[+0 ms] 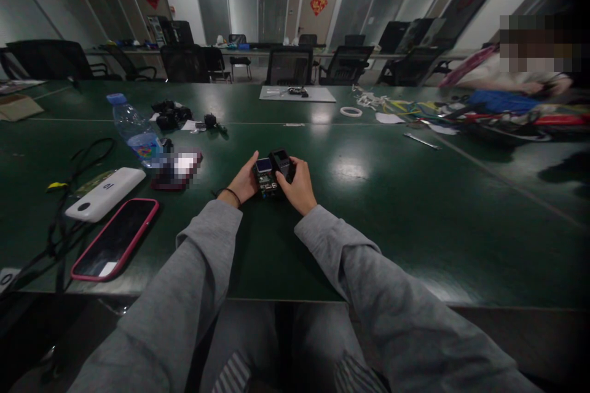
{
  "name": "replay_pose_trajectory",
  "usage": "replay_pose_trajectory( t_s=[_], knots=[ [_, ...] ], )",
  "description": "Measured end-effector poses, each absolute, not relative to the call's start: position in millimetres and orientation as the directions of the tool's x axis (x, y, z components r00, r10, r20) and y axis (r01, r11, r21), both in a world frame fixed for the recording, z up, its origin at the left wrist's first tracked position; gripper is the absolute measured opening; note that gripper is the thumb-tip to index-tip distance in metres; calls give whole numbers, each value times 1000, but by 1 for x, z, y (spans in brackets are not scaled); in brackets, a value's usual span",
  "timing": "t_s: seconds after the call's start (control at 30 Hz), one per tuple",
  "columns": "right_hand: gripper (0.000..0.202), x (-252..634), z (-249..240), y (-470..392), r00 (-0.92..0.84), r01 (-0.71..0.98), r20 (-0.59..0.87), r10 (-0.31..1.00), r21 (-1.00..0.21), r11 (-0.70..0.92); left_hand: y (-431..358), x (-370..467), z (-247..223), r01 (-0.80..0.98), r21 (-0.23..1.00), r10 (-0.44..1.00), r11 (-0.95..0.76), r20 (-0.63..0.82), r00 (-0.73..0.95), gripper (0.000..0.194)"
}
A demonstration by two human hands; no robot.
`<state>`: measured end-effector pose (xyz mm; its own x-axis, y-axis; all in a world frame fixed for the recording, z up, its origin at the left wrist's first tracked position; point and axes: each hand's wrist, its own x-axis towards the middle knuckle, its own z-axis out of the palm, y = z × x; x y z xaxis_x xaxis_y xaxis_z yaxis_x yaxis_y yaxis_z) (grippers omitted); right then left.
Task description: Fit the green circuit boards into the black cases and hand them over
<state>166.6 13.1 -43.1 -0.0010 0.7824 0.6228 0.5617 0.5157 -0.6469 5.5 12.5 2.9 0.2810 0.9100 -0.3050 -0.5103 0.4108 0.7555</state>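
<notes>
Head view: circuit board (266, 181) and black case (281, 161) held side by side over the green counter (391, 227), near its front edge; whether the two are joined, cannot tell. Left hand (244, 183) grips the board at its left side. Right hand (300, 187) wraps the case's right side, thumb across its front. Left of the hands: pink-edged phone (117, 239), white power bank (107, 194), plastic bottle (133, 132). Right, farther back: wrench (421, 141), white ring (351, 112).

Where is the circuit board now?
In the head view, the circuit board is central, between the left hand and the black device in the right hand.
</notes>
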Motion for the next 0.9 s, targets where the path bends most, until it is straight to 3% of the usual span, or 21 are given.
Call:
replay_pose_trajectory(
  t_s=[0.2, 0.37, 0.53, 0.7, 0.9],
  knots=[
    [53, 169, -43, 15, 35, 511, 580, 814, -711, 484, 13, 4, 2, -515, 751, 905, 414, -276, 324, 47],
    [50, 179, -46, 27, 66, 421, 415, 907, -836, 352, 12, 4, 2, -530, 759, 924, 378, -272, 269, 39],
    [53, 188, -41, 31, 41, 552, 539, 841, -714, 430, 11, 4, 3, -535, 758, 926, 374, -279, 252, 37],
    [57, 190, -36, 24, -106, 628, 616, 781, -567, 533, 13, 1, 3, -543, 753, 928, 372, -286, 240, 37],
    [47, 207, -42, 39, -44, 635, 546, 836, -631, 446, 19, -7, -1, -579, 739, 939, 343, -262, 223, 42]
  ],
)
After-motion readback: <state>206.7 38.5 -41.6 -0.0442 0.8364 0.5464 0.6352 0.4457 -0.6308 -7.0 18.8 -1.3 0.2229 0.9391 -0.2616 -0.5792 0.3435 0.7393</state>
